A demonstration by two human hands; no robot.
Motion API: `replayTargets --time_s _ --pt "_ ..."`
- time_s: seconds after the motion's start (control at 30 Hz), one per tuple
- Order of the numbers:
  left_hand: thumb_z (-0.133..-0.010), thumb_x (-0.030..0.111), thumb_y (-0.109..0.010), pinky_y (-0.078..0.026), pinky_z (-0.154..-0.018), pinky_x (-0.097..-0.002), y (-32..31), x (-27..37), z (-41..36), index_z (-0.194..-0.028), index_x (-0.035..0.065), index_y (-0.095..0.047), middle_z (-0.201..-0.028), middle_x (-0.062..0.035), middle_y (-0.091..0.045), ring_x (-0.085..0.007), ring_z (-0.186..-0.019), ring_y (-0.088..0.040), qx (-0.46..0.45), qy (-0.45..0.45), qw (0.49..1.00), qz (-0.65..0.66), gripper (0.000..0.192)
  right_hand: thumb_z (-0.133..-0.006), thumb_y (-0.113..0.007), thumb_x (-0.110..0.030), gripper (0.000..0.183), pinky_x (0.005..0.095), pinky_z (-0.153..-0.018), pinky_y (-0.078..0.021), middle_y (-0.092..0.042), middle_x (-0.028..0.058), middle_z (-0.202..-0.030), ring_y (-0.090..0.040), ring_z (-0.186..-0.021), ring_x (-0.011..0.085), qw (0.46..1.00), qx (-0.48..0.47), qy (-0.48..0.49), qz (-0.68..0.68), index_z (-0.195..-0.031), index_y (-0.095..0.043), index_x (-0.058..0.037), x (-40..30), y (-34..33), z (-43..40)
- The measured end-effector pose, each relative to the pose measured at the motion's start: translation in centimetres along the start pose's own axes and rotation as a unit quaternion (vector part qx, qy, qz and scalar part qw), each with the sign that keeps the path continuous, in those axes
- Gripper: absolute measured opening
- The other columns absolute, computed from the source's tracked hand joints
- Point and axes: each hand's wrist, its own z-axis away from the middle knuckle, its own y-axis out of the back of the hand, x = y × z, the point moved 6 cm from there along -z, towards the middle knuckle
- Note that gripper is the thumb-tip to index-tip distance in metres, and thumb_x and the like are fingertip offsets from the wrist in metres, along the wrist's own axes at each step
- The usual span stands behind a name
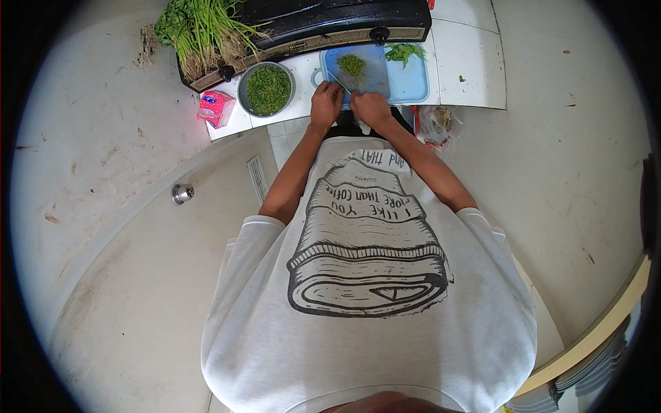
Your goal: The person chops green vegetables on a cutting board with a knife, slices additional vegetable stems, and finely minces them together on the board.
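My right hand [371, 109] is closed around the handle of a knife [339, 81], whose thin blade slants up and left over a blue cutting board [379, 77]. My left hand [325, 106] is beside the blade at the board's front left corner, fingers bent. Whether it pinches something is too small to tell. Beyond the blade, a small heap of finely chopped greens [351, 65] lies on the board. Uncut green leaves [405, 53] rest at the back of its lighter right part. To the left stands a round grey bowl [240, 93] of chopped greens [268, 89].
A black gas stove [330, 18] borders the board's far side, with a bundle of rooted leafy greens [206, 36] on its left end. A pink packet [217, 108] sits on the white tiled counter [467, 62]. Below the counter edge is a plastic bag [435, 126] with scraps.
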Motion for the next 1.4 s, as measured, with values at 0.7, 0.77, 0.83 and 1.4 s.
replayTargets --time_s 0.7,0.77,0.83,1.4 --pt "-0.088 0.003 -0.069 -0.052 -0.070 -0.0448 0.3 0.4 0.3 -0.094 -0.0004 -0.070 -0.087 -0.0177 -0.064 -0.0367 -0.077 -0.065 0.035 -0.025 0.999 -0.011 0.007 -0.093 -0.058 -0.027 0.026 0.0479 -0.064 -0.0591 -0.071 0.0217 -0.075 -0.073 -0.070 0.0381 1.000 -0.010 -0.019 -0.017 -0.088 -0.068 -0.0033 0.6 -0.5 2.4" --pt "-0.089 0.004 -0.069 -0.052 -0.070 -0.0447 0.4 0.3 0.2 -0.094 -0.0002 -0.071 -0.086 -0.0177 -0.064 -0.0367 -0.077 -0.065 0.035 -0.023 0.999 -0.007 0.007 -0.092 -0.060 -0.026 0.025 0.0477 -0.066 -0.0596 -0.072 0.0214 -0.076 -0.073 -0.071 0.0373 1.000 -0.018 -0.009 -0.009 -0.088 -0.069 -0.0033 0.4 -0.2 1.8" --pt "-0.089 0.004 -0.069 -0.052 -0.070 -0.0446 0.4 0.4 0.1 -0.094 0.0000 -0.071 -0.086 -0.0177 -0.064 -0.0367 -0.077 -0.065 0.032 -0.022 0.999 -0.004 0.007 -0.090 -0.061 -0.025 0.023 0.0474 -0.067 -0.0601 -0.073 0.0210 -0.077 -0.074 -0.072 0.0365 1.000 -0.024 -0.002 -0.002 -0.088 -0.071 -0.0032 0.5 -0.5 1.1" --pt "-0.088 0.003 -0.069 -0.053 -0.077 -0.0460 0.5 0.5 0.4 -0.097 -0.0003 -0.071 -0.093 -0.0177 -0.067 -0.0382 -0.086 -0.066 0.025 -0.043 0.999 -0.011 0.010 -0.097 -0.057 -0.031 0.027 0.0493 -0.057 -0.0567 -0.069 0.0190 -0.067 -0.070 -0.062 0.0369 0.999 0.020 0.030 -0.015 -0.089 -0.065 -0.0058 1.3 -0.7 2.6"
